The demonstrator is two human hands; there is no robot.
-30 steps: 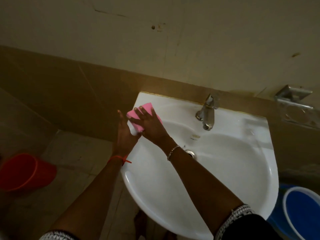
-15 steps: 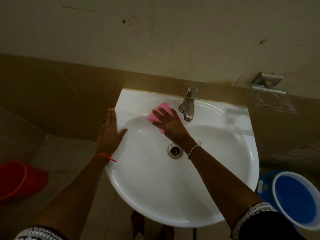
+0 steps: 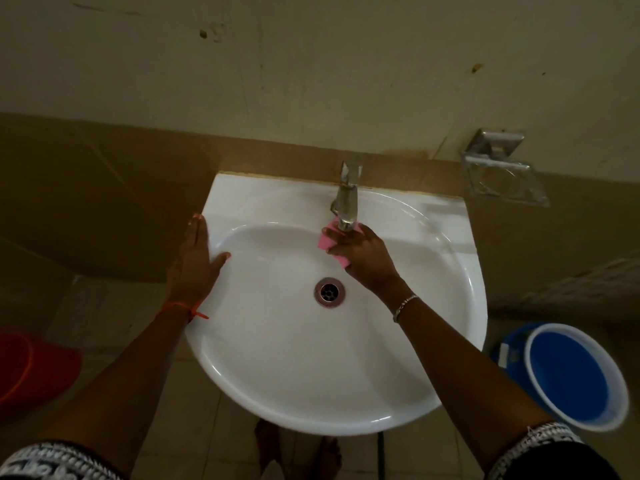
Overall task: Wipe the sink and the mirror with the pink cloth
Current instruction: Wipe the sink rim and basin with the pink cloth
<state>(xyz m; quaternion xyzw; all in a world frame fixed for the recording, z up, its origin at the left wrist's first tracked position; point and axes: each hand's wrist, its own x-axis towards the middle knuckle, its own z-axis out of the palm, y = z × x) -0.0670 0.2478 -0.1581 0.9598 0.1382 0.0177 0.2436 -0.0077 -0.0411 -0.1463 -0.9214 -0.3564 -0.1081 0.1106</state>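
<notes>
A white wall-mounted sink (image 3: 311, 382) fills the middle of the view, with a round metal drain (image 3: 329, 292) in its bowl. My right hand (image 3: 365, 259) presses the pink cloth (image 3: 326, 240) against the back slope of the bowl, just under the spout of the metal tap (image 3: 347, 199). Most of the cloth is hidden beneath my fingers. My left hand (image 3: 195, 263) lies flat on the sink's left rim, fingers spread and holding nothing. No mirror is in view.
A metal soap dish (image 3: 504, 174) is fixed to the wall right of the tap. A blue bucket (image 3: 571, 375) stands on the floor at the right, a red bucket (image 3: 31, 368) at the left. My bare feet (image 3: 298, 452) show under the sink.
My right hand has slid the cloth from the sink's back left corner rightward along the back of the bowl to under the tap. My left hand stayed on the left rim.
</notes>
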